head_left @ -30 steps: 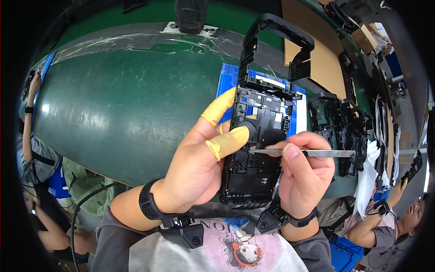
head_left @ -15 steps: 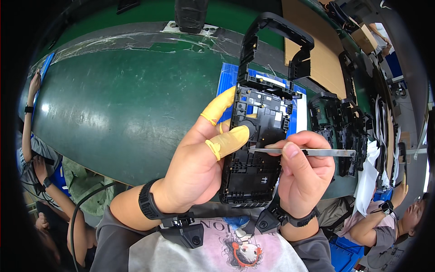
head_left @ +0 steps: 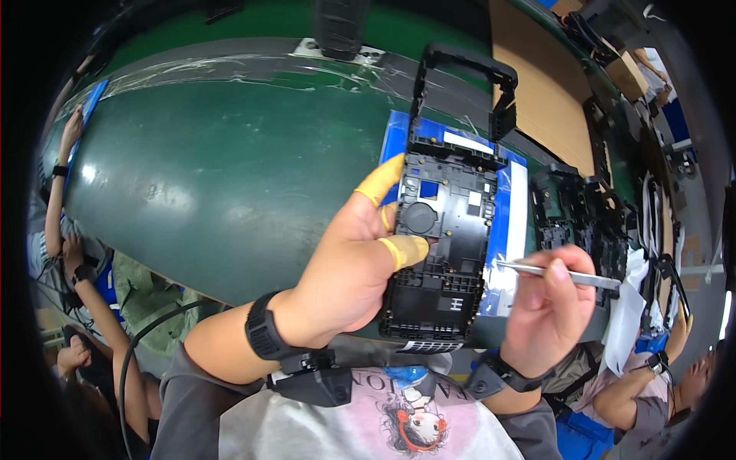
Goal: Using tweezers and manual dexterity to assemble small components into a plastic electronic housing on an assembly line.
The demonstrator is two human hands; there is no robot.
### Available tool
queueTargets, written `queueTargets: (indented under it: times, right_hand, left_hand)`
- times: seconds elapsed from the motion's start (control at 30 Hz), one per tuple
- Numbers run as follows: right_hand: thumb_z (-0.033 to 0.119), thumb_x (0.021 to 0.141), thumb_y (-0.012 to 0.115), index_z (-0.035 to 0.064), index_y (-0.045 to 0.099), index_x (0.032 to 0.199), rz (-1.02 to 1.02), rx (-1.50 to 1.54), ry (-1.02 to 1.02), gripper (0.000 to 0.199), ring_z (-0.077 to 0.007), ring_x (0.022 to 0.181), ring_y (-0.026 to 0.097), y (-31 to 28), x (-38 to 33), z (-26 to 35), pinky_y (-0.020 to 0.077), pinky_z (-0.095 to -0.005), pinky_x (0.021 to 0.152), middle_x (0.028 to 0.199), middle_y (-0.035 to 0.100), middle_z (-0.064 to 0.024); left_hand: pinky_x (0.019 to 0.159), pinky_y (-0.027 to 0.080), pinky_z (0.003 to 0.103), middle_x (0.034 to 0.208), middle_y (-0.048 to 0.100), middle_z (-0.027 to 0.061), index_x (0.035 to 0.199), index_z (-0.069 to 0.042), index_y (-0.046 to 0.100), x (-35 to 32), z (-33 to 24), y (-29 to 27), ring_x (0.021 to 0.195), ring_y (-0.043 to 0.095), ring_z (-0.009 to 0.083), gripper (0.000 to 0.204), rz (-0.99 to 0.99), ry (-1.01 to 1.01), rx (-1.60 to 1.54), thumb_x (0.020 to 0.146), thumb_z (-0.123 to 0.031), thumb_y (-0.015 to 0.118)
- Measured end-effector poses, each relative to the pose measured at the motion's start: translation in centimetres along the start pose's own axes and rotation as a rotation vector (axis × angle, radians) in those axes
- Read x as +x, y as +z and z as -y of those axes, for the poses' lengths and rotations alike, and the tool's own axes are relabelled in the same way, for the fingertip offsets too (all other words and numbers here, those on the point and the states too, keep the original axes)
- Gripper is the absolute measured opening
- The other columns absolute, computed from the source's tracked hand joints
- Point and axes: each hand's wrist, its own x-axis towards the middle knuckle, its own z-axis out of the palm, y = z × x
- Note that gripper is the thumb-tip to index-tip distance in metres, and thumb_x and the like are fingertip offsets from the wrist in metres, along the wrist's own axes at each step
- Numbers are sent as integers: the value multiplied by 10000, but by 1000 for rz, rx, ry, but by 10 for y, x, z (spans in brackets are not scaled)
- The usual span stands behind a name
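My left hand [head_left: 349,257], with yellow finger cots on its thumb and fingers, grips the left side of a black plastic frame [head_left: 443,249]. The frame has an open handle-shaped loop at its far end and a panel with small brass inserts and a round disc. Metal tweezers [head_left: 563,276] are pinched in my right hand [head_left: 552,307], to the right of the frame. Their tips point left and are apart from the frame. Beneath the frame, a blue board [head_left: 502,230] with white strips lies on the green table.
Several similar black frames [head_left: 583,222] lie at the right, beside a brown cardboard sheet [head_left: 540,84]. White sheets [head_left: 627,314] hang near the table's right edge. A dark post [head_left: 340,31] stands at the back. Other people work at left [head_left: 73,130] and right [head_left: 644,383].
My right hand and the tweezers have moved right, away from the frame's panel. The left thumb has slid lower on the panel, uncovering the round disc, and the frame's far end has dipped.
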Motion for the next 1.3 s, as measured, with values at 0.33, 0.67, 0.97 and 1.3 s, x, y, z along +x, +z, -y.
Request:
queueTargets:
  times: [0.33,0.67,0.97,1.3]
  right_hand:
    - [5,737,502,-35,452,893,-29,18,-93,168,-85,462,369,-58,-13,27,350,-184,492,726,552,-202]
    - [20,742,493,-25,463,873,-171,-29,-209,142,-89,478,381,-91,-33,45,335,-184,482,723,549,-192]
    - [29,787,445,-43,473,920,-96,41,-241,153,-86,479,379,-102,-34,58,331,-190,495,749,547,-202]
    - [35,785,448,-46,477,925,-86,53,-273,164,-89,479,376,-113,-30,66,332,-197,505,753,543,-200]
  left_hand:
    - [688,468,282,906,554,102,1121,10,378,77,-30,4,756,562,154,404,82,-73,366,722,-8,432]
    - [688,429,291,829,538,130,893,14,543,152,-1,39,777,531,214,252,182,569,1454,673,-104,570]
    - [530,472,351,621,553,125,604,-31,538,96,97,76,623,570,283,50,1070,660,1865,632,-65,513]
    - [502,474,313,687,575,149,880,-5,540,89,-8,74,567,580,254,243,569,240,1345,730,-192,499]
